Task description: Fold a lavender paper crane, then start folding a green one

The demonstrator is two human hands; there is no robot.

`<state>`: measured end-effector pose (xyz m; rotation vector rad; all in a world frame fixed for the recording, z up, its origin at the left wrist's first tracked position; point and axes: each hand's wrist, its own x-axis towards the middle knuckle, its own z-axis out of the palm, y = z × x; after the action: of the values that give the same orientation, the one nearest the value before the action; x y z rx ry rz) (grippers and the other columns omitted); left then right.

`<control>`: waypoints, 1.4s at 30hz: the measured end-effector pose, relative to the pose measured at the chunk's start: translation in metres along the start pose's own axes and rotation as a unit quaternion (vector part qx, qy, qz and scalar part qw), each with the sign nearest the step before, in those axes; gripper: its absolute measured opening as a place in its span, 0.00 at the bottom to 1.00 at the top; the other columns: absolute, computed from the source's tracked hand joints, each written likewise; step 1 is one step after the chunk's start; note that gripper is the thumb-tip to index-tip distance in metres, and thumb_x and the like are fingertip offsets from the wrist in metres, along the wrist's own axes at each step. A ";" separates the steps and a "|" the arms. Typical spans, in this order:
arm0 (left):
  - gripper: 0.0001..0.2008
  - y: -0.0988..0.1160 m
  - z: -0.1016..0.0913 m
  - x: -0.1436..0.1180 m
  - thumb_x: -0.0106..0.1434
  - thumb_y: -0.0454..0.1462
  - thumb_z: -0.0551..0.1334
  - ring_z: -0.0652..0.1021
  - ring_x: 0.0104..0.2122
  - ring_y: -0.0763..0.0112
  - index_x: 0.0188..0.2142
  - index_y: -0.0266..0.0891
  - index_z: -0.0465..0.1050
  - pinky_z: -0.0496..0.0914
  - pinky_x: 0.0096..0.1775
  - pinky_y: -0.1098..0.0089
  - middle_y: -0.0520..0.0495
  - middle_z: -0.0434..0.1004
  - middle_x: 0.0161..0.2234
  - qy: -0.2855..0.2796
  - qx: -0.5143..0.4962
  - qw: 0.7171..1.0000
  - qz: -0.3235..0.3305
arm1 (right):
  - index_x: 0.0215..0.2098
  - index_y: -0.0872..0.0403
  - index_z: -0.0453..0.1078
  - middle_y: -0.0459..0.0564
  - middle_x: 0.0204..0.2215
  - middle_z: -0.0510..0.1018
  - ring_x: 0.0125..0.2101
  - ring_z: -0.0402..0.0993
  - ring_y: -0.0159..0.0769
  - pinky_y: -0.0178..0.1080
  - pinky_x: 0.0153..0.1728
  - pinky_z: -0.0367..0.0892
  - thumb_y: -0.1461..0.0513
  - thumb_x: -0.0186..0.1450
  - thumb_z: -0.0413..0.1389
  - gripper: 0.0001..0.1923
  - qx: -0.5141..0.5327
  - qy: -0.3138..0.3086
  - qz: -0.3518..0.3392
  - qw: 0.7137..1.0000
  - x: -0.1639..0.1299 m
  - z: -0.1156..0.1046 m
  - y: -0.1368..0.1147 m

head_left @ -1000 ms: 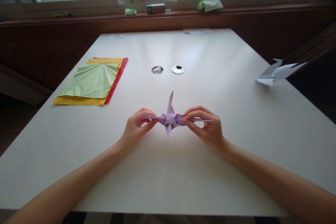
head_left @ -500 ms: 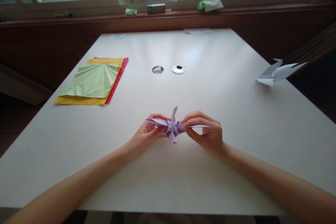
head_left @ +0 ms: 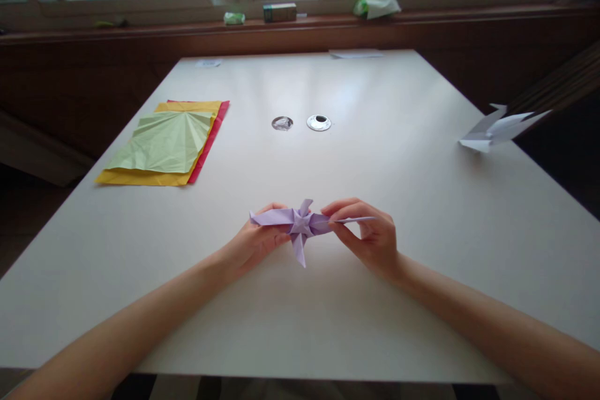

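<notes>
Lilac origami figure (head_left: 300,225) held just above the near-centre of the white bench (head_left: 422,200), between both hands. Left hand (head_left: 255,240) fingers pinch its left wing; right hand (head_left: 370,234) fingers pinch the right wing. Fingertips behind the paper are hidden; individual folds are hard to make out.

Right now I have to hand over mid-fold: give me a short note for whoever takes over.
Left hand: pinches the left flap of the purple origami piece, fingers closed on it.
Right hand: pinches the right flap, which runs out to a thin point.
The piece is held between both hands over the white table, near the front edge.
Done: it is already folded into a star-like centre with several pointed flaps.
Left: judging by the flat side flaps, shaping is probably unfinished.
Spare sheets lie far left; a white folded paper model sits at the right edge.
</notes>
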<state>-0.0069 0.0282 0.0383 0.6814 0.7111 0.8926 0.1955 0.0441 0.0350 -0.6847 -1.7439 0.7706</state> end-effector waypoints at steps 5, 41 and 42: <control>0.03 -0.001 0.000 0.000 0.56 0.32 0.62 0.74 0.42 0.68 0.31 0.37 0.68 0.66 0.41 0.71 0.46 0.74 0.40 -0.017 -0.021 0.999 -0.030 | 0.34 0.53 0.68 0.50 0.34 0.75 0.36 0.74 0.35 0.40 0.33 0.73 0.72 0.57 0.55 0.10 0.023 -0.015 0.018 0.999 -0.001 0.001 0.002; 0.06 0.000 -0.001 -0.001 0.55 0.35 0.64 0.72 0.43 0.64 0.28 0.38 0.66 0.64 0.43 0.65 0.47 0.70 0.47 0.001 0.075 0.996 0.054 | 0.29 0.53 0.69 0.46 0.36 0.71 0.27 0.73 0.26 0.35 0.30 0.74 0.62 0.60 0.56 0.03 0.191 0.006 0.249 0.949 0.000 0.005 -0.003; 0.06 0.000 -0.001 -0.001 0.55 0.35 0.64 0.72 0.43 0.64 0.28 0.38 0.66 0.64 0.43 0.65 0.47 0.69 0.47 -0.003 0.077 0.995 0.056 | 0.29 0.53 0.69 0.46 0.36 0.71 0.27 0.73 0.25 0.34 0.30 0.73 0.62 0.60 0.56 0.02 0.191 0.006 0.251 0.949 0.000 0.005 -0.003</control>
<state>-0.0083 0.0272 0.0380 0.8673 0.7481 0.9444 0.1902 0.0418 0.0363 -0.8694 -1.3574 1.4071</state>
